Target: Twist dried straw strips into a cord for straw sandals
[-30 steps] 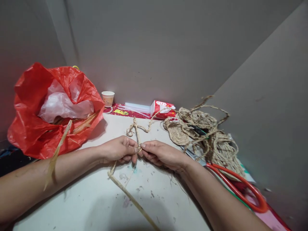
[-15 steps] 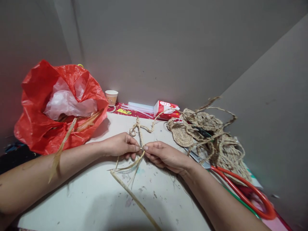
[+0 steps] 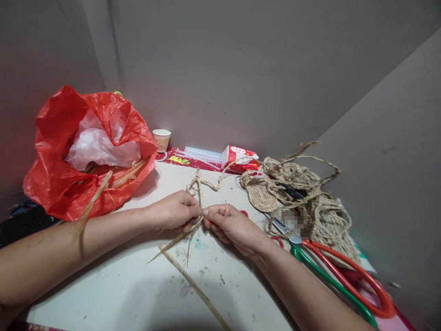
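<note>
Both hands meet at the middle of the white board, pinching the lower end of a thin braided straw cord. My left hand is closed on it from the left, fingertips partly hidden. From the right, my right hand grips the same spot between thumb and forefinger. Loose straw strands hang below the fingertips toward me. A long flat straw strip lies on the board, slanting to the front edge. Beyond the hands, the cord's upper end curls into twisted loops.
At left stands a red plastic bag holding a white bag and straw. A paper cup, straws and a tissue pack line the back. On the right lie a woven sole, coiled rope and red-and-green-handled scissors.
The loose strands below my fingers have swung down and to the left, closer together. My hands stay at the same joint of the cord. The view has shifted slightly.
</note>
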### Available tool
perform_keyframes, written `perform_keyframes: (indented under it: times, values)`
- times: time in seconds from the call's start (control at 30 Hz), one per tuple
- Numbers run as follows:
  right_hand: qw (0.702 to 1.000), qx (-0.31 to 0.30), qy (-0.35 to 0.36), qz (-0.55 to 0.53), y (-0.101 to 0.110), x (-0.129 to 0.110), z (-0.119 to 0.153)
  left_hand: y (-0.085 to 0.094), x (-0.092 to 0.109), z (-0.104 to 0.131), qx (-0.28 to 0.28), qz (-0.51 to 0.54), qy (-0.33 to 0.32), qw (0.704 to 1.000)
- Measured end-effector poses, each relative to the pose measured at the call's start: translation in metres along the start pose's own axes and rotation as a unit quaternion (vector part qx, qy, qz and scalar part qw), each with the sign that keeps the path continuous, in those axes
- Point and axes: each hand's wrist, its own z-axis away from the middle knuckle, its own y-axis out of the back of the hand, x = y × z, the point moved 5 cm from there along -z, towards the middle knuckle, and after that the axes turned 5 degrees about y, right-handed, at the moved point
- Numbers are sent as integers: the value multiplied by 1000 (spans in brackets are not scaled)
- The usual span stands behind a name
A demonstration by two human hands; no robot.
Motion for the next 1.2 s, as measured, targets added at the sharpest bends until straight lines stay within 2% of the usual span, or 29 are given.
perform_keyframes:
  times: [0.07,0.13,0.2,0.23,0.3,0.4,0.5,0.57,0.63,0.7,0.73,0.77,0.83,0.87,0.9,0.93,0.97,1.03,1.1,1.2]
  values:
    - [1000,13,2,-27,-4,0,1,-6,5,6,24,-52,-9,998]
    - [998,24,5,-55,-7,0,2,-11,13,15,83,-163,-42,982]
    - [997,34,8,-74,-10,1,3,-18,20,23,133,-304,-64,941]
    - [996,40,7,-81,-11,1,3,-22,22,25,141,-370,-64,916]
    - [994,51,6,-92,-13,4,4,-32,20,28,121,-472,-62,871]
    - [992,57,13,-108,-17,6,4,-45,16,29,95,-559,-99,818]
    - [991,55,22,-120,-21,7,5,-53,15,32,114,-591,-158,783]
    - [990,57,12,-130,-21,8,6,-56,16,37,115,-595,-190,772]
    - [989,52,-2,-142,-20,8,6,-57,20,46,91,-583,-206,781]
    - [988,44,6,-150,-18,6,7,-50,33,57,90,-527,-225,814]
    - [988,42,18,-151,-17,4,7,-43,42,63,117,-480,-244,835]
    - [987,40,30,-150,-15,2,7,-32,52,68,169,-420,-271,850]
    - [988,38,50,-142,-13,-1,7,-9,66,76,297,-301,-317,849]
    - [988,35,55,-138,-13,-2,7,1,66,75,340,-252,-321,847]
    - [989,31,57,-136,-13,-3,7,7,62,68,352,-217,-302,859]
    - [989,29,58,-134,-14,-3,7,10,54,57,334,-187,-265,885]
    - [989,29,60,-131,-14,-4,7,10,43,43,291,-156,-211,920]
    - [990,34,62,-123,-13,-6,7,3,19,18,178,-70,-109,976]
    - [991,32,59,-113,-13,-8,7,-4,4,5,108,2,-62,992]
    - [995,-2,47,-93,-12,-11,9,-1,3,2,104,17,-71,992]
